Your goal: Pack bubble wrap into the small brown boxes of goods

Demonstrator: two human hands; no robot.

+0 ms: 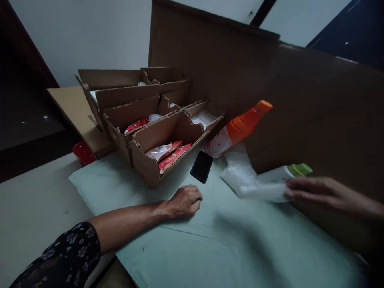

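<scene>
Two hands: both belong to the person wearing the camera, one on the left and one on the right.
Right fingers (301, 187): stretched long and close together, blurred, with the tips lying against a white bottle (274, 176); it cannot be told whether they grip it.
Right hand (327, 194): comes in from the right edge, low over the table.
Bottle's place: right of centre, on its side, just left of the fingertips and touching them.
Bottle's look: white body with a green cap (300, 169) pointing right and far. Its left end is wrapped in clear plastic wrap (240, 176), which trails away to the left.
Left fingers (196, 198): curled loosely under, pinching nothing.
Left hand (184, 201): rests on the pale green sheet (228, 244), well apart from the bottle; its arm has a dark flowered sleeve (67, 256).
Near the hands: a black phone (201, 166) lies flat just beyond the left hand.
Farther: an orange bottle (241, 128) leans against a tall cardboard sheet (300, 92).
Far left: open cardboard boxes (144, 158) hold red packets (174, 154).
</scene>
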